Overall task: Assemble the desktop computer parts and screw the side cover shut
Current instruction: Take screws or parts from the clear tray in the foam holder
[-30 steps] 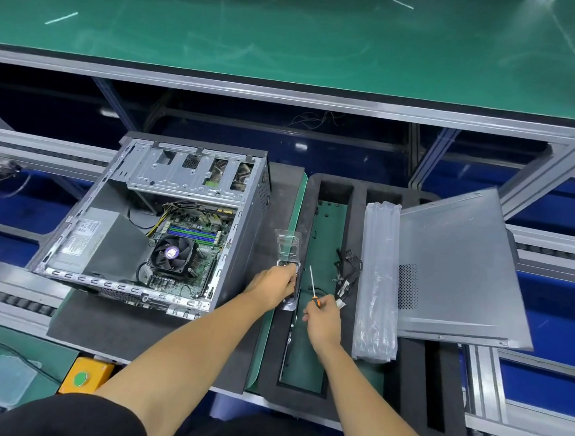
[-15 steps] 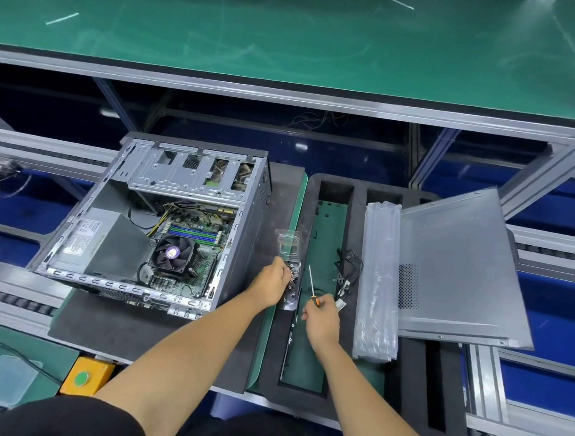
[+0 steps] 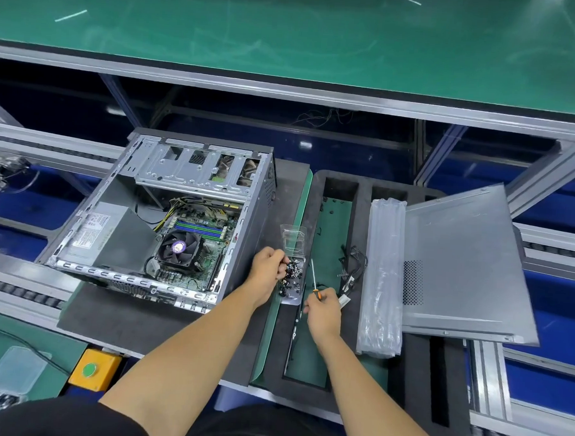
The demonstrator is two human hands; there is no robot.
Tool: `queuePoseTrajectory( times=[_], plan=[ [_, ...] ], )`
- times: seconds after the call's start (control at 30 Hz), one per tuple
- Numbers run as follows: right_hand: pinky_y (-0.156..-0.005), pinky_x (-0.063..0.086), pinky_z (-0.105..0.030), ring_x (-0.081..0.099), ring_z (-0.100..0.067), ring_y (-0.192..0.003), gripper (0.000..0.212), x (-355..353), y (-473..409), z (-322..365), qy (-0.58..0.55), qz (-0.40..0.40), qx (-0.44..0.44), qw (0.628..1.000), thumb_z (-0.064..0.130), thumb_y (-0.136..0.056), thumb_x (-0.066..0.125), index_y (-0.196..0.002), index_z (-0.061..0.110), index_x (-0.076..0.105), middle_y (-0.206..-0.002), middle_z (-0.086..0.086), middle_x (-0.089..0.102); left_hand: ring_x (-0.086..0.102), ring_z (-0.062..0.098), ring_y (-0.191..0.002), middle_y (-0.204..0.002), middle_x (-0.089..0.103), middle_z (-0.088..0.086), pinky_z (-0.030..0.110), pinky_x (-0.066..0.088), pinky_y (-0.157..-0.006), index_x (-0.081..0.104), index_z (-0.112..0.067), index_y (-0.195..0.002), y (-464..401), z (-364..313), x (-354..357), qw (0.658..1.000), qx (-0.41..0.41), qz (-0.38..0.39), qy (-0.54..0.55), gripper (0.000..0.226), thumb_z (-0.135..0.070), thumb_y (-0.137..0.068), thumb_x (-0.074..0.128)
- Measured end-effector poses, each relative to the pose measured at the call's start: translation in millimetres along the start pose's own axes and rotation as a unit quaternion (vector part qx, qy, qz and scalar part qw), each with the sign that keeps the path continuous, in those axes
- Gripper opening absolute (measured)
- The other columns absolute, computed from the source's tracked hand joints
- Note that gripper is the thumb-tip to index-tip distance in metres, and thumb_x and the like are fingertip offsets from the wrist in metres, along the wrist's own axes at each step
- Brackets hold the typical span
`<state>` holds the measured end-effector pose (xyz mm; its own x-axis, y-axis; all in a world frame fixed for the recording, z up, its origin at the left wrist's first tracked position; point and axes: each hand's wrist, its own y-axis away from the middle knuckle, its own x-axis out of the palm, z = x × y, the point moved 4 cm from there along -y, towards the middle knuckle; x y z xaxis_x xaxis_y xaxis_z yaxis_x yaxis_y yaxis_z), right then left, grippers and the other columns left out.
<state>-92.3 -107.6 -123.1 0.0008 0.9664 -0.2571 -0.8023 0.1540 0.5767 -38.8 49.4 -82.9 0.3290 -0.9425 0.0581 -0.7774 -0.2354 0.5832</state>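
So the open computer case (image 3: 152, 230) is lying on its side on a dark foam pad, motherboard and CPU fan facing up, side cover off. Just right of the case sits a small clear plastic tray (image 3: 292, 278) full of dark screws. The left hand (image 3: 268, 267) is right at that tray, grip curled with the fingertips pinched together over the screws, looks like it's pinching one or a few but they're too tiny to be sure. The right hand (image 3: 323, 311) is a bit further right of the case, grip wrapped around the orange handle of a thin screwdriver (image 3: 313, 279), shaft pointing away from the person. Past that, a little bundle of cables (image 3: 351, 271) lies in the foam organiser (image 3: 437, 392), then a long clear-wrapped pack (image 3: 383, 276), and the grey side cover (image 3: 463, 263) lies flat, farthest right from the case. Near-left of the case there's a yellow box with a green button (image 3: 94, 371).
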Motion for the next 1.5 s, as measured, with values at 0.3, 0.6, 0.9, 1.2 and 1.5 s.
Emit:
queuePoseTrajectory(
  times=[0.3, 0.6, 0.9, 1.2, 1.5],
  plan=[
    [-0.055, 0.036, -0.029, 0.051, -0.013, -0.057, 0.011, 1.6, -1.7, 5.6, 0.001, 0.000, -0.010, 1.000, 0.012, -0.093, 0.049, -0.084, 0.017, 0.046, -0.062, 0.003, 0.062, 0.032, 0.010, -0.044, -0.064, 0.046, 0.004, 0.023, 0.021, -0.043, 0.058, -0.003, -0.087, 6.9, -2.3, -3.3, 0.996, -0.004, 0.000, 0.084, 0.027, 0.002, -0.093, 0.033],
    [-0.060, 0.040, -0.032, 0.057, -0.016, -0.062, 0.007, 3.7, -2.8, 5.8, 0.004, 0.004, -0.005, 1.000, 0.015, -0.093, 0.048, -0.087, 0.018, 0.048, -0.067, 0.003, 0.064, 0.043, -0.003, -0.048, -0.059, 0.050, -0.016, 0.011, 0.032, -0.050, 0.073, -0.007, -0.094, 11.6, 0.0, 8.9, 0.883, 0.168, 0.091, -0.429, 0.011, -0.013, -0.087, 0.079],
    [-0.058, 0.038, -0.031, 0.049, -0.013, -0.056, 0.005, 1.8, -1.5, 5.2, 0.010, 0.002, 0.001, 1.000, 0.017, -0.093, 0.048, -0.088, 0.017, 0.048, -0.065, 0.003, 0.065, 0.054, 0.012, -0.073, -0.089, 0.071, 0.008, 0.027, 0.046, -0.071, 0.074, -0.004, -0.095, 5.3, 1.8, 6.0, 0.859, 0.159, 0.074, -0.480, 0.007, -0.004, -0.088, 0.075],
    [-0.054, 0.037, -0.029, 0.050, -0.014, -0.056, 0.006, 2.4, -1.5, 3.6, 0.006, 0.002, 0.004, 1.000, 0.013, -0.091, 0.048, -0.086, 0.017, 0.048, -0.061, 0.005, 0.062, 0.047, 0.016, -0.080, -0.086, 0.052, 0.002, 0.031, 0.037, -0.070, 0.054, -0.002, -0.101, 5.8, -1.4, 3.6, 0.902, 0.114, 0.016, -0.415, 0.025, -0.027, -0.107, 0.049],
    [-0.063, 0.038, -0.035, 0.052, -0.020, -0.063, 0.017, 9.1, -0.6, -2.2, -0.014, 0.003, 0.013, 1.000, 0.012, -0.091, 0.049, -0.079, 0.021, 0.041, -0.062, 0.003, 0.059, 0.023, 0.011, -0.045, -0.063, 0.042, 0.004, 0.027, 0.015, -0.048, 0.040, -0.015, -0.071, 5.4, 1.2, -4.7, 0.996, -0.025, -0.014, -0.087, 0.028, -0.004, -0.094, 0.029]
  ],
)
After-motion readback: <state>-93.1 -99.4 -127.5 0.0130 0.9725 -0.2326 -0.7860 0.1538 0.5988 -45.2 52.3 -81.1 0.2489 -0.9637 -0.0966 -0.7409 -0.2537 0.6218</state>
